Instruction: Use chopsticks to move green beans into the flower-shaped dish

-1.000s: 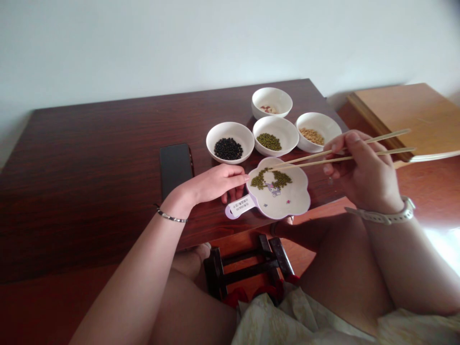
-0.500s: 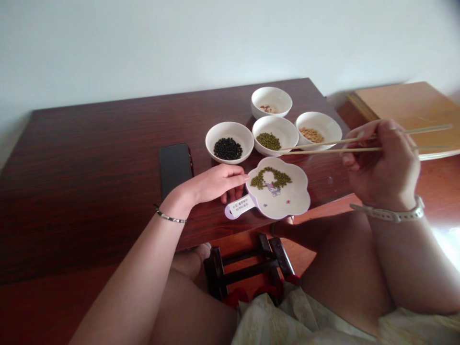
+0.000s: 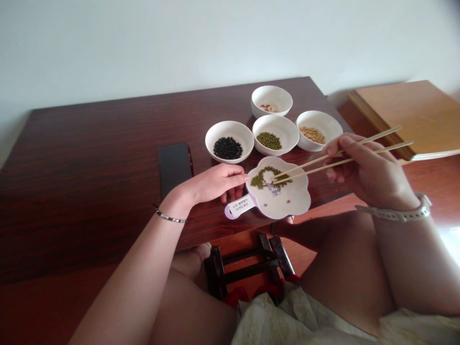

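Observation:
My right hand (image 3: 370, 167) grips a pair of wooden chopsticks (image 3: 319, 164), their tips over the mung beans (image 3: 258, 181) in a flower-shaped white dish (image 3: 287, 201). Whether a bean sits between the tips is too small to tell. The dish has a lilac rim, cartoon prints and a labelled handle (image 3: 240, 208). My left hand (image 3: 219, 183) pinches the dish's left rim, fingers partly hidden below it. Just behind the dish stands a white bowl of mung beans (image 3: 269, 141). A bowl of black beans (image 3: 227, 148) is to its left, a bowl of yellowish beans (image 3: 312, 135) to its right.
At the back is a white bowl (image 3: 282, 102) with a few reddish and pale pieces. A black phone (image 3: 175, 165) lies left of my left hand. The dark wooden table (image 3: 89, 182) meets a wall behind. A lighter wooden board (image 3: 417, 112) is on the right.
My right hand has shifted slightly forward and left, and the chopsticks' tips have dropped from the front of the mung bean bowl down into the dish. My left hand stays put.

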### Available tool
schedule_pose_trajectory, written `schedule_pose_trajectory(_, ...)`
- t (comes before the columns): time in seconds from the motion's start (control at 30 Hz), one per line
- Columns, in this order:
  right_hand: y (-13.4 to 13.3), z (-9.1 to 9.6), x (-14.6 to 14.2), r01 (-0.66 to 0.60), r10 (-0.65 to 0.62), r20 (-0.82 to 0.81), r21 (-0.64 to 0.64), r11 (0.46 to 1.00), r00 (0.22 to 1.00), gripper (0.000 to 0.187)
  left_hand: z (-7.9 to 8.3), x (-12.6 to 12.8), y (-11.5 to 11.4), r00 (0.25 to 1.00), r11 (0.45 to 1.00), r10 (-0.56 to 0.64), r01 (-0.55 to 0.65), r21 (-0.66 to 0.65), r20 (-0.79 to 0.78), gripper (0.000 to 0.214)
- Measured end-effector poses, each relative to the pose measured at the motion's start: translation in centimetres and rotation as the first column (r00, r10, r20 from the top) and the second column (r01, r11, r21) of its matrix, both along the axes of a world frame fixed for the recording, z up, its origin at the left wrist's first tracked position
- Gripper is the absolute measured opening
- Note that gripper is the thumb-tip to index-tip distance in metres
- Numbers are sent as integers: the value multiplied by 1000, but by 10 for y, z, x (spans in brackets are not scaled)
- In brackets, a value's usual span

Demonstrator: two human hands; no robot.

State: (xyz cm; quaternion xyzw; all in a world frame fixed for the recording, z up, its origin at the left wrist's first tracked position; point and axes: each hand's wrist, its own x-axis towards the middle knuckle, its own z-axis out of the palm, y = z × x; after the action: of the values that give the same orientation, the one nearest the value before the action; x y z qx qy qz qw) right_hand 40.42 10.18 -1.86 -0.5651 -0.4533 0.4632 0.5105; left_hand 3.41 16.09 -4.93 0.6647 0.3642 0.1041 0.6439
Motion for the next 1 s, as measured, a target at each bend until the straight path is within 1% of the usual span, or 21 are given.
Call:
schedule_pose_trajectory(0.27, 0, 2, -1, -7, 7, 22, -23, 1000, 1000, 47, 0, 1, 0, 1000, 1000, -4, 4, -5, -2, 45)
schedule_pose_trajectory(0.47, 2, 2, 2, -14, 14, 35, -11, 1000, 999, 54, -1, 1, 1, 1000, 1000, -8, 9, 8, -7, 50)
schedule_pose_trajectory(0.67, 3, 1, 2, -31, 31, 48, 2, 1000, 998, 53, -1, 1, 1, 1000, 1000, -6, 6, 0, -6, 52)
schedule_pose_trajectory(0.87, 2, -2, 1, -18, 17, 42, 6, 1000, 999, 51, -4, 0, 1, 1000, 1000, -8, 8, 4, -8, 52)
schedule_pose_trajectory(1.0, 2, -2, -1, -2, 0, 45, 37, 999, 999, 49, -5, -1, 2, 1000, 1000, -9, 9, 5, -10, 51)
